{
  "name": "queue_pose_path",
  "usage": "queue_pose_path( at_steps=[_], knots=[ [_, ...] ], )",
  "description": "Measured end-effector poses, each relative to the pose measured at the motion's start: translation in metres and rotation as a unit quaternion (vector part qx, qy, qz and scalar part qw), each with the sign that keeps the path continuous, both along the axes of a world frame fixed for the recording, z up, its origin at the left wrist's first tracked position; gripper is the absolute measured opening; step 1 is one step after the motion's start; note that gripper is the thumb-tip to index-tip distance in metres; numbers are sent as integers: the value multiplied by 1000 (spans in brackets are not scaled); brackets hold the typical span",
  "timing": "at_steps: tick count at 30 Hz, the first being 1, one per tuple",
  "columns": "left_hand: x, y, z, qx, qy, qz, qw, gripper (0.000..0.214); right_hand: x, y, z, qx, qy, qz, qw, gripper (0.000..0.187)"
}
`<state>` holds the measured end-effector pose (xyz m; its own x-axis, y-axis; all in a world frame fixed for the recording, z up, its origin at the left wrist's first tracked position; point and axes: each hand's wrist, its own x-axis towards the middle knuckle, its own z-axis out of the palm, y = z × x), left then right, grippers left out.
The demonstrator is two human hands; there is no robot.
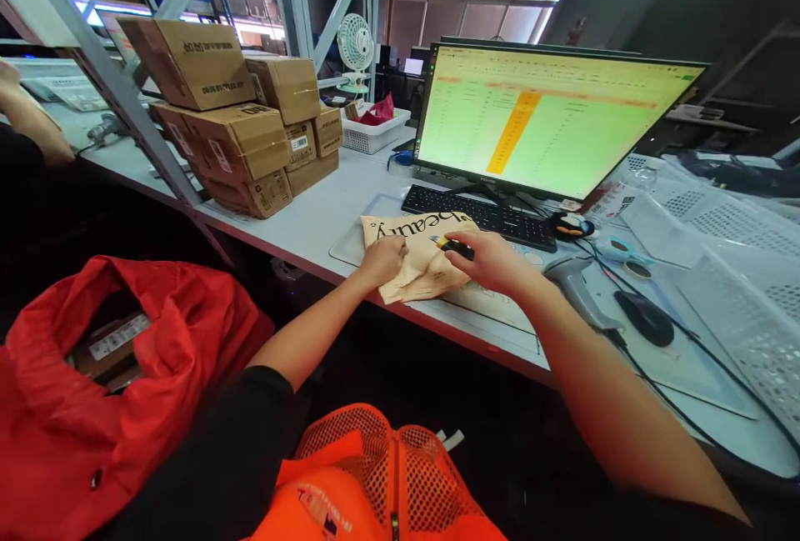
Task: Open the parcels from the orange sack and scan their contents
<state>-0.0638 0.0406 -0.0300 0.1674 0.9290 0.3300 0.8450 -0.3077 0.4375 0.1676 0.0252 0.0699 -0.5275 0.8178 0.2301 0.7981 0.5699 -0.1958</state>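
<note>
The person's left hand point(382, 264) is pressing down on a beige padded mailer point(418, 266), with the fingers curling over its crumpled surface near the printed word "beauty". I cannot tell if these fingers are pinching the material or are only resting on it. The right hand point(493, 262) is partly closed and is holding a small black-and-yellow tool point(456, 247) between the fingers and thumb. The tip of this tool is touching or almost touching the mailer, but it is too small to tell exactly what kind of tool it is.

The mailer is lying flat between the two hands, on a pale desk mat point(347, 245) at the edge of a white table point(318, 232). A black keyboard point(481, 216) is sitting just behind it, and a monitor point(550, 120) is showing a green spreadsheet with an orange column. To the right, a grey barcode scanner point(578, 291) and a black mouse point(643, 318) are lying near the right forearm. On the left, cardboard boxes point(243, 141) are standing in a stack, a red bag point(106, 408) is hanging open below the table, and a co-worker's arm point(31, 120) is reaching in at the far edge.
</note>
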Motion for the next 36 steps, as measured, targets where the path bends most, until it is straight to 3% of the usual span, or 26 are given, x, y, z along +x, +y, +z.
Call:
queue_pose_path(
  at_steps=[5,12,14,18,20,23,25,28,30,33,36],
  knots=[
    [-3,-6,-2,50,-30,0,998,18,-16,17,0,-12,-96,41,994,34],
    [-1,-16,-9,98,-45,-35,994,16,-20,10,-1,-3,-194,47,980,37],
    [-2,-18,-12,102,-44,-46,993,15,-4,14,1,-5,-188,8,982,38],
    [-4,-25,-18,103,-45,-62,992,16,44,34,3,-12,-185,-163,969,38],
    [-7,-25,-17,96,-44,-72,992,17,64,38,1,-6,-159,-209,965,42],
    [-17,-19,-5,57,-39,-76,995,18,90,28,-8,-26,-54,-184,981,44],
    [-26,-13,9,16,-26,-86,996,18,107,13,-18,-88,37,-146,985,48],
    [-29,-6,35,-48,11,-100,994,18,130,-5,-41,-163,140,-179,960,62],
    [-17,-3,50,-66,31,-90,993,26,137,-9,-60,-128,130,-259,948,60],
    [16,-1,64,-56,52,-87,993,40,131,-7,-83,-51,4,-340,939,51],
    [45,0,67,-68,95,-91,989,36,115,-7,-79,-10,-55,-335,940,45]
  ],
)
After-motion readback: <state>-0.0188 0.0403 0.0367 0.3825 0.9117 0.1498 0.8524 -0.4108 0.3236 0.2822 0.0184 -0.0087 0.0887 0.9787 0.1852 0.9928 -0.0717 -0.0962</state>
